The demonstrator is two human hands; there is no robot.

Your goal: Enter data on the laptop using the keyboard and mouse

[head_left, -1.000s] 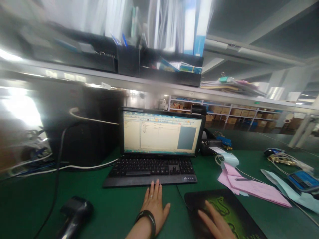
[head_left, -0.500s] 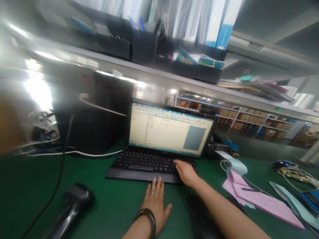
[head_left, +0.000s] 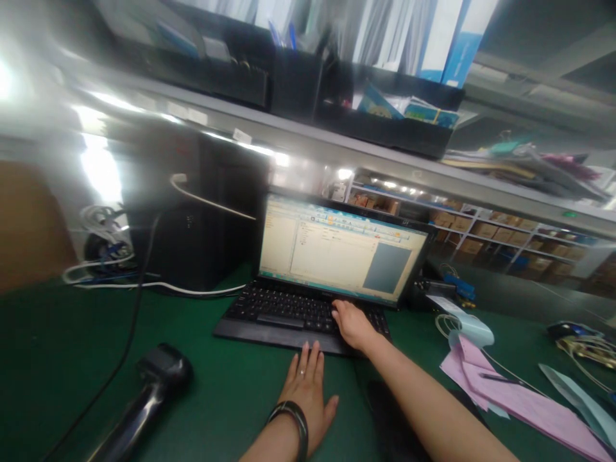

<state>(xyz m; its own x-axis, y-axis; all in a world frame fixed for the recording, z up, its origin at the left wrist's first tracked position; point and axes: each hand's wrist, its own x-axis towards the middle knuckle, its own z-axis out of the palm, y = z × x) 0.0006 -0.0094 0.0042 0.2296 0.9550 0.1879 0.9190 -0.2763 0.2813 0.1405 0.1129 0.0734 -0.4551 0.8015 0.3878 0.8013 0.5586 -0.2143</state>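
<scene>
The right hand rests on the black keyboard, fingers apparently curved over its right-side keys, while the left hand lies flat, fingers spread, just below the keyboard's long front edge on the green work mat.

We are at a desk station in a warehouse office. A green tabletop carries a laptop, a corded handheld barcode scanner and pink paper forms, with a computer tower beside them and binders on a shelf above. Beyond, in a large hall, metal racks hold rows of cardboard boxes.
</scene>
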